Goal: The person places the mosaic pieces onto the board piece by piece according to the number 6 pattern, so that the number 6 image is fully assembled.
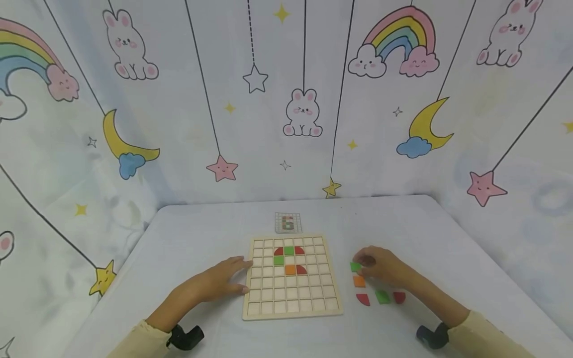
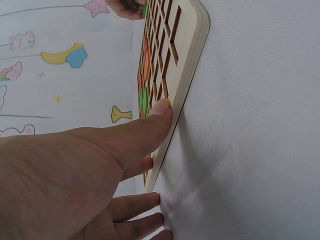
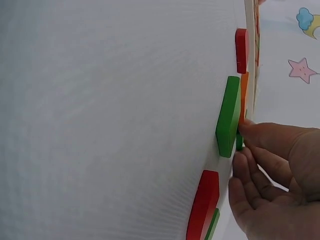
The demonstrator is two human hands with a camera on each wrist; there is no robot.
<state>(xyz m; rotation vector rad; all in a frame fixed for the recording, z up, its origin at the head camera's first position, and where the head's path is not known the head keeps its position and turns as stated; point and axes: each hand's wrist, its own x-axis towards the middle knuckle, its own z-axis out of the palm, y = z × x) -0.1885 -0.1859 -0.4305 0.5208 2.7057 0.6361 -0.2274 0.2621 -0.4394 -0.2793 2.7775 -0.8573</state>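
The left arm is reached forward, and the left hand (image 1: 219, 281) is laid at the left edge of the board (image 1: 291, 315), its thumb pressed on the rim and its fingers extended and spread. The right arm is angled inward, well apart from the left, and the right hand (image 1: 382, 267) is bent over the table, with a green square (image 1: 355, 267) pinched between thumb and fingertips.

The green square is held just beside the board's right side, well apart from the left hand. An orange square (image 1: 359, 281) is set just nearer the wearer, followed by a red quarter (image 1: 363, 300); a green tile (image 1: 382, 297) and a red tile (image 1: 399, 297) are placed below the right hand and forearm.

The held square is bright green and flat, partly hidden by the fingers. The board is made of pale wood and divided into square cells, six of which are filled with red, green and orange pieces.
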